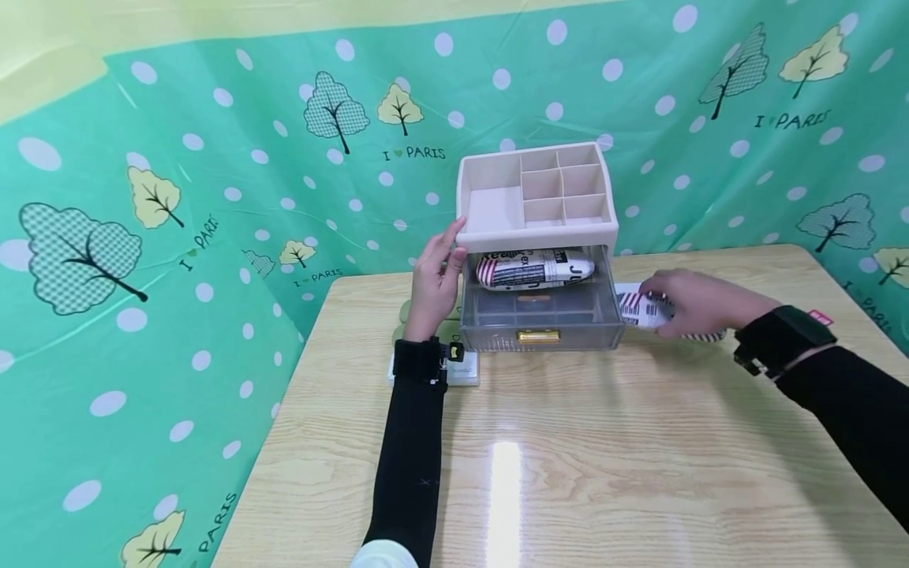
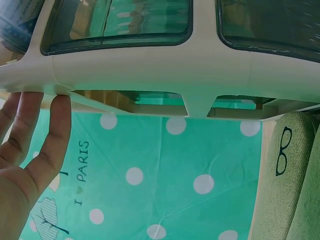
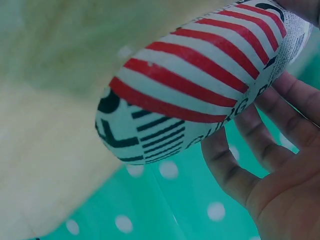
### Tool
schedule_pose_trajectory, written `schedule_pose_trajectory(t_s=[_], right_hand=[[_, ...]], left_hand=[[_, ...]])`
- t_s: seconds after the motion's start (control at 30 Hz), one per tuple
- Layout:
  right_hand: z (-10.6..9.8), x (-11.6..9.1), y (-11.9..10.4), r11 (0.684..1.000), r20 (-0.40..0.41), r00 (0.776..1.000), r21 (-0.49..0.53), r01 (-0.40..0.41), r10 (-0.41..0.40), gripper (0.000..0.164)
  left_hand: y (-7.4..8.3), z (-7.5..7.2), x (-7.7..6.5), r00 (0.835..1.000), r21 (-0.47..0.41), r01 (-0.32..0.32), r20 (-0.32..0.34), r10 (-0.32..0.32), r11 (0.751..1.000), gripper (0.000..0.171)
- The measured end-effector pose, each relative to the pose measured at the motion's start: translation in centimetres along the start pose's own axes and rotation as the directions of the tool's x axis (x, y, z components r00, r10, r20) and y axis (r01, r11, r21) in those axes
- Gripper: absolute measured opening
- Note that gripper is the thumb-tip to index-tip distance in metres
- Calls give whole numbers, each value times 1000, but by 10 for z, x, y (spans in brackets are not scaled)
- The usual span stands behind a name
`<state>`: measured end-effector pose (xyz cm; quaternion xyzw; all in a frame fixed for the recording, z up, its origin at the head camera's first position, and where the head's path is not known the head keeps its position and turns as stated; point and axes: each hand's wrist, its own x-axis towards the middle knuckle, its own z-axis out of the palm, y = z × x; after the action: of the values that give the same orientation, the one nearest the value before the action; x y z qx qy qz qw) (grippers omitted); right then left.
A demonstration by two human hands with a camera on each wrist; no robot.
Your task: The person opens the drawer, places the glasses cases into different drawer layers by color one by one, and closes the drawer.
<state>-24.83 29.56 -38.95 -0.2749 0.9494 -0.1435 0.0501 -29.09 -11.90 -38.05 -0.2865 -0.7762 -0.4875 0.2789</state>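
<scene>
A white desktop organizer [image 1: 536,237] with a divided top stands at the back of the table. Its clear grey drawer [image 1: 490,338], with a gold handle, is pulled out, and a newspaper-print glasses case [image 1: 536,270] lies inside. My left hand [image 1: 435,288] rests against the organizer's left side, thumb near the front corner; the left wrist view shows extended fingers [image 2: 59,120] touching its wall. To the right of the drawer, my right hand [image 1: 699,302] grips another newspaper-print glasses case [image 3: 195,75], red-striped, between thumb and fingers. The hand covers part of this case in the head view.
Green fabric cases [image 2: 285,165] with a printed spectacles mark lie left of the organizer, near a silvery flat box [image 1: 465,371]. A small pink tag [image 1: 820,317] shows beyond the right wrist. Patterned green cloth [image 1: 284,197] hangs behind the wooden table [image 1: 604,450].
</scene>
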Motion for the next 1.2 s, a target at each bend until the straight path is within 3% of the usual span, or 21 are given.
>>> schedule_pose_trajectory(t_s=[0.27, 0.4, 0.6, 0.97, 1.2], right_hand=[[-62, -6, -9, 995, -62, 995, -43, -86, 84, 72], [-98, -12, -23, 993, -134, 989, -91, -80, 68, 75], [-142, -16, -45, 984, -255, 967, -175, -27, -19, 78], [-166, 1, -107, 946, -282, 924, -265, 185, -260, 74], [-168, 19, -143, 936, -218, 933, -268, 226, -288, 74]], left_hand=[[-2, -1, -2, 1000, 5, -19, 17, 19, 1000, 45], [-2, 0, -2, 999, 10, -15, 30, 15, 1000, 48], [0, 1, -2, 999, 3, -13, 35, 13, 1000, 46], [-2, -1, 2, 1000, 4, -15, 24, 15, 1000, 47], [-3, 0, 2, 1000, -3, -16, 18, 16, 1000, 46]])
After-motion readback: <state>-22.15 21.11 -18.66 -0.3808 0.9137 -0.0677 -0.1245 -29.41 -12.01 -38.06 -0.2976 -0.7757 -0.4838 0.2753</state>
